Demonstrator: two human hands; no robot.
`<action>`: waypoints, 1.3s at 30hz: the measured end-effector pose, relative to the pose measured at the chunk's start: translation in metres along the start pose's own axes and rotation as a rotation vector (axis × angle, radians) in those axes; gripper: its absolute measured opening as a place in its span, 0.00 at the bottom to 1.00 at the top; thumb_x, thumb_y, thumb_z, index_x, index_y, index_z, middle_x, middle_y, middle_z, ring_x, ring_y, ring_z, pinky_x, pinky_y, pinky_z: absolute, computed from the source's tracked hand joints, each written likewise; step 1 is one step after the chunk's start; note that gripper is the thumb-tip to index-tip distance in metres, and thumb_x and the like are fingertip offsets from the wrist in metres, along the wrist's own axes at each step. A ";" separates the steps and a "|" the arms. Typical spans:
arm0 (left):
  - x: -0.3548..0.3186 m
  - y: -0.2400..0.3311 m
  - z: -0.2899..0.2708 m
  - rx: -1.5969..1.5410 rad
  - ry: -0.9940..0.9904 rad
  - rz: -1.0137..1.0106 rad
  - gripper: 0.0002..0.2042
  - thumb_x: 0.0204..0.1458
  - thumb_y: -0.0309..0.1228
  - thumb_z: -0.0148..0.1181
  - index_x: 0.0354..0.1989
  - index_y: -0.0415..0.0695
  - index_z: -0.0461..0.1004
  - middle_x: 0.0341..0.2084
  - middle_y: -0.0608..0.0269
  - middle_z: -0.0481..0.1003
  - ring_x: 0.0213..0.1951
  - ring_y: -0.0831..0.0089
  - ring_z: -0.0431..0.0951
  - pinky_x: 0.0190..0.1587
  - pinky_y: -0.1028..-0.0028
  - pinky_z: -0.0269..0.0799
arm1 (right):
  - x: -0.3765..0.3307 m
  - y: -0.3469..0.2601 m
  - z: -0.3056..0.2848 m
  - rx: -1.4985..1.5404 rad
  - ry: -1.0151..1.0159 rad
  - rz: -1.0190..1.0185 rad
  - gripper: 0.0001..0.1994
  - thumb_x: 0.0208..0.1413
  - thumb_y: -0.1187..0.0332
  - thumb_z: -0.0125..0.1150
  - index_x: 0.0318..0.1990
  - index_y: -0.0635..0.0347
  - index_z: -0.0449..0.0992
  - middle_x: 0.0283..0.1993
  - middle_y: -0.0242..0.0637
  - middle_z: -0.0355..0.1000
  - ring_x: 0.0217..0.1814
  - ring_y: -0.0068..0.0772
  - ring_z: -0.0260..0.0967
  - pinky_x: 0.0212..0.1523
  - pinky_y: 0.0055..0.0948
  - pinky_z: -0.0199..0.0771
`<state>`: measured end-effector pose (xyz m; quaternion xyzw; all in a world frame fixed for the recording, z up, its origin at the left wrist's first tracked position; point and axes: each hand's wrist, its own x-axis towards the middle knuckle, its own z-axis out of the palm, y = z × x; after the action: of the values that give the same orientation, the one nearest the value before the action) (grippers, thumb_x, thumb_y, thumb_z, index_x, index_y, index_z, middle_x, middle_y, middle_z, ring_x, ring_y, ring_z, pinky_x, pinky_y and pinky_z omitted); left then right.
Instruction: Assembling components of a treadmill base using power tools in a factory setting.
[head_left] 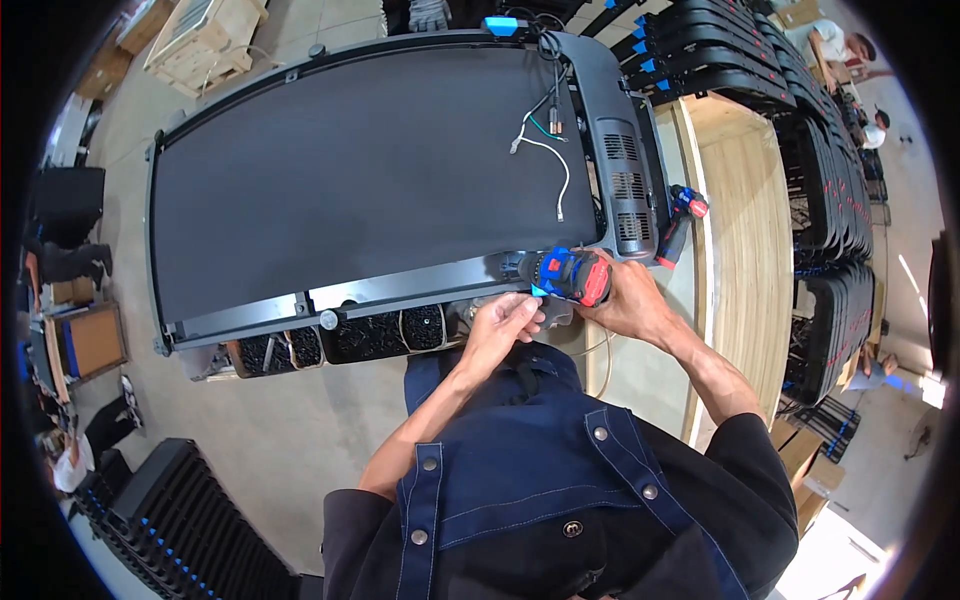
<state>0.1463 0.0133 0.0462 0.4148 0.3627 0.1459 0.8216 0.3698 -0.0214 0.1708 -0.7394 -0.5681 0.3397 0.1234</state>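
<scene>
A treadmill deck with a black belt (360, 180) lies across the workspace in front of me. My right hand (635, 300) grips a blue and red cordless drill (572, 275), its chuck pointing left over the near side rail (430, 284). Just below the chuck is my left hand (503, 320), fingers curled and pinched together; whatever they hold is too small to make out. The grey motor cover (600, 90) with vent slots spans the deck's right end. Loose wires (545, 150) with white and green leads rest on the belt near it.
A second blue and red power tool (683, 222) lies beside the motor cover, next to a wooden crate (745, 240). Bins of dark screws (375, 338) hang along the near rail. Stacked black frames (830, 190) stand at right, more (190, 510) at lower left. Several people are farther off.
</scene>
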 end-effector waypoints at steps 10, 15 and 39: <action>0.012 -0.014 -0.004 -0.232 0.004 -0.062 0.25 0.68 0.51 0.55 0.47 0.36 0.79 0.35 0.61 0.80 0.37 0.77 0.78 0.41 0.76 0.76 | 0.017 -0.010 0.000 -0.040 -0.079 -0.002 0.27 0.42 0.62 0.78 0.51 0.60 0.77 0.34 0.50 0.81 0.40 0.59 0.79 0.42 0.45 0.79; 0.015 -0.016 -0.004 -0.265 -0.002 -0.070 0.25 0.67 0.53 0.55 0.44 0.37 0.81 0.33 0.62 0.81 0.34 0.79 0.78 0.39 0.77 0.75 | 0.016 -0.014 0.003 -0.081 -0.090 0.000 0.26 0.44 0.59 0.79 0.49 0.62 0.77 0.34 0.49 0.81 0.39 0.59 0.79 0.41 0.44 0.79; 0.021 -0.014 -0.011 -0.266 -0.016 -0.099 0.27 0.68 0.53 0.54 0.43 0.34 0.81 0.30 0.60 0.82 0.29 0.78 0.78 0.34 0.77 0.74 | 0.019 -0.045 -0.001 -0.088 -0.127 0.130 0.22 0.47 0.65 0.76 0.47 0.64 0.76 0.35 0.50 0.79 0.39 0.57 0.78 0.42 0.42 0.77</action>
<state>0.1521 0.0220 0.0209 0.2849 0.3538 0.1486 0.8784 0.3390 0.0108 0.1906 -0.7565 -0.5398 0.3678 0.0321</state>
